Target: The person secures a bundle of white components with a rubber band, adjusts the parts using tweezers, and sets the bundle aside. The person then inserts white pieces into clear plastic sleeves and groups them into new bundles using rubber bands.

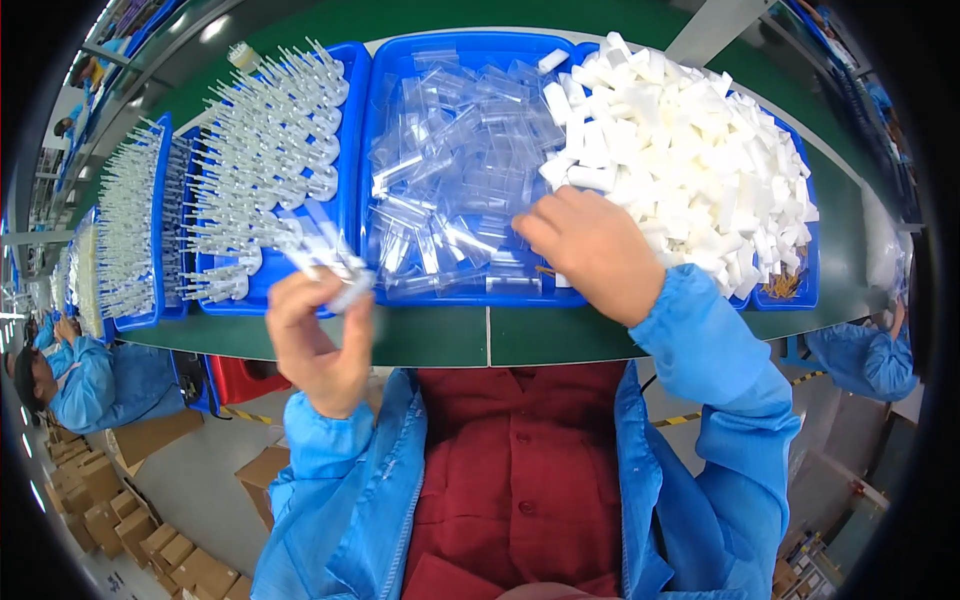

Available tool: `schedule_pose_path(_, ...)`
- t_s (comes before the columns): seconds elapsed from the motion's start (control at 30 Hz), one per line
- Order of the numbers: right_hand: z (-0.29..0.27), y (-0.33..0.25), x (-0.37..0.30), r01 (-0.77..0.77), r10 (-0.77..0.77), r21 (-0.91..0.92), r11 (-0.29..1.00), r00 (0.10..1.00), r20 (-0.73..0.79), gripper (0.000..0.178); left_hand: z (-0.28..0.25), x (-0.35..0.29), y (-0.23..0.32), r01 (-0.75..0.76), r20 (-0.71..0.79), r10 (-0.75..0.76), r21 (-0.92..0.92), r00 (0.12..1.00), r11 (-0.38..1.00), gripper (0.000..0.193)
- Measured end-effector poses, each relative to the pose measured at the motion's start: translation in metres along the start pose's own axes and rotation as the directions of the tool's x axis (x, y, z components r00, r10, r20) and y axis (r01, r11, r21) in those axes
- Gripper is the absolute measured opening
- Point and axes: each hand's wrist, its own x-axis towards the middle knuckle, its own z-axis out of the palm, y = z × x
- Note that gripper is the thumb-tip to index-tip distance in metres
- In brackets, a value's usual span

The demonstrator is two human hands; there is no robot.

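Observation:
My left hand (322, 345) is raised in front of the trays, thumb and fingers pinching a white part with long thin prongs (350, 286), blurred by motion. Similar white pronged parts (265, 140) stand in rows in the blue tray behind it. My right hand (590, 250) is closed, fingers curled down over the right side of a blue tray of clear plastic sleeves (450, 150). What its fingertips hold, if anything, is hidden. A thin brown strip (545, 270) shows just below them. Beside that hand, white foam-like blocks (690, 160) are heaped high.
Further blue trays of pronged parts (130, 230) line the left. Thin brown strips (785, 285) lie in the right tray's near corner. All stand on a green worktable (430, 335). Co-workers in blue sit at left (120, 385) and right (865, 355). Cardboard boxes (130, 520) cover the floor at left.

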Motion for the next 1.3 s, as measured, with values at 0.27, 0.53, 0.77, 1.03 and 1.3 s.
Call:
schedule_pose_path(0.27, -0.041, 0.027, -0.007, -0.083, 0.157, 0.270, 0.959, 0.950, -0.268, 0.029, 0.074, -0.041, 0.026, 0.062, 0.197, -0.024, -0.187, 0.980, 0.980, 0.039)
schedule_pose_path(0.53, -0.050, 0.039, -0.032, 0.015, -0.027, -0.176, 0.984, 0.997, -0.068, 0.027, 0.105, -0.040, 0.032, -0.172, 0.331, 0.226, -0.185, 0.916, 0.968, 0.039)
schedule_pose_path(0.77, -0.051, 0.050, -0.029, 0.026, -0.027, -0.130, 0.991, 1.000, -0.002, 0.024, 0.102, -0.021, 0.048, 0.125, 0.489, 0.018, -0.259, 0.872, 0.958, 0.037)
schedule_pose_path(1.03, -0.050, 0.021, -0.041, -0.268, 0.646, 0.957, -0.114, 0.712, 0.276, 0.027, 0.095, -0.007, 0.060, 0.326, 0.531, -0.009, -0.506, 0.847, 0.798, 0.027)
schedule_pose_path(1.3, -0.046, 0.026, -0.053, -0.285, 0.611, 0.903, -0.321, 0.666, 0.427, 0.023, 0.099, 0.003, 0.060, 0.313, 0.634, 0.075, -0.478, 0.770, 0.821, 0.027)
